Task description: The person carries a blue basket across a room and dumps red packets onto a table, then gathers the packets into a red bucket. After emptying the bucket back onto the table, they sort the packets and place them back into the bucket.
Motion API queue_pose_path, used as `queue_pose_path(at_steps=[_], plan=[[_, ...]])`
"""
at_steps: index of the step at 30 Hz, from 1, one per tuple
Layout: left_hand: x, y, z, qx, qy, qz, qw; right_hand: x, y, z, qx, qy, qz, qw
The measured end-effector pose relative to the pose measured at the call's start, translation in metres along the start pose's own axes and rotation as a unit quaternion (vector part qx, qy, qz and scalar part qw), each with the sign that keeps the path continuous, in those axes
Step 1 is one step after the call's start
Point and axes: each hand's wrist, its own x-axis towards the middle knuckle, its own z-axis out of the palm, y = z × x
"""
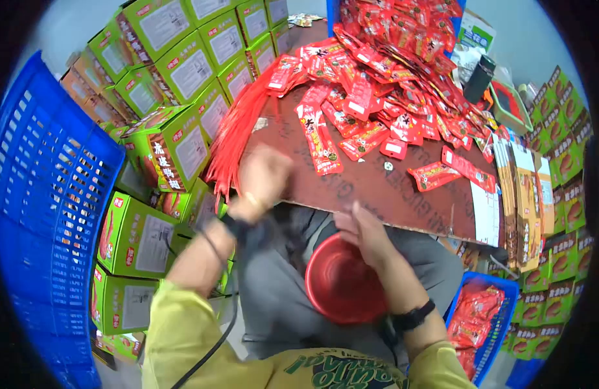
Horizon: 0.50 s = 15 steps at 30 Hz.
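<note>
A heap of red printed packets [377, 97] lies on the brown table [306, 185], spilling from a blue crate at the back. My left hand [264, 175], blurred by motion, is over the table's near left edge, beside a bundle of long red strips [238, 126]; what its fingers do is smeared. My right hand [364, 233] is at the table's front edge, above the rim of a red bowl [338, 279] in my lap. Its fingers are apart, with nothing visible in them.
Green boxes [192, 71] are stacked at the left behind a tall blue basket [53, 214]. Folded cartons [523, 201] stand at the table's right edge. A blue crate [500, 324] of red packets sits low at the right. A dark bottle [480, 78] stands at the back right.
</note>
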Motion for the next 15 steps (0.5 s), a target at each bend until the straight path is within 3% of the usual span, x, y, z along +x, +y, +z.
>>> queue_pose_path(at_steps=[1,2,3,4,5,6,7,8,9,10,11,12,13,15], plan=[[-0.03,0.043,0.002,0.011,-0.106,0.106,0.989,-0.001,-0.022,0.02,0.051,0.091,0.053,0.993],[-0.059,0.081,0.003,-0.056,-0.162,0.101,0.98,0.008,-0.021,0.009,0.06,0.102,0.061,0.991],[-0.076,0.11,0.0,-0.125,-0.213,0.092,0.965,0.02,-0.016,-0.013,0.004,-0.02,0.021,1.0],[-0.074,0.125,-0.008,-0.07,-0.13,0.139,0.979,0.028,-0.016,-0.029,-0.053,-0.143,-0.023,0.988],[-0.071,0.134,-0.011,-0.016,-0.048,0.183,0.982,0.028,-0.017,-0.037,-0.14,-0.12,-0.075,0.98],[-0.067,0.133,-0.012,-0.048,0.002,0.185,0.982,-0.003,-0.04,-0.025,-0.334,-0.094,-0.136,0.928],[-0.059,0.137,-0.015,-0.042,-0.017,0.207,0.977,-0.025,-0.049,-0.028,-0.432,-0.136,-0.132,0.882],[-0.057,0.129,-0.009,-0.064,-0.158,0.205,0.964,-0.048,-0.065,-0.028,-0.49,-0.197,-0.102,0.843],[-0.06,0.118,-0.004,-0.088,-0.295,0.203,0.93,-0.069,-0.079,-0.035,-0.568,-0.186,-0.063,0.8],[-0.068,0.102,-0.001,-0.084,-0.417,0.149,0.892,-0.072,-0.074,-0.072,-0.567,-0.203,-0.129,0.788],[-0.074,0.085,0.001,-0.076,-0.532,0.099,0.837,-0.085,-0.088,-0.096,-0.586,-0.141,-0.097,0.792],[-0.08,0.073,-0.001,-0.109,-0.497,0.076,0.858,-0.094,-0.095,-0.123,-0.539,-0.047,0.009,0.841],[-0.085,0.062,-0.002,-0.139,-0.46,0.051,0.875,-0.1,-0.096,-0.145,-0.552,0.006,0.059,0.831],[-0.088,0.04,0.012,-0.101,-0.459,-0.077,0.879,-0.092,-0.067,-0.199,-0.593,-0.009,0.017,0.805]])
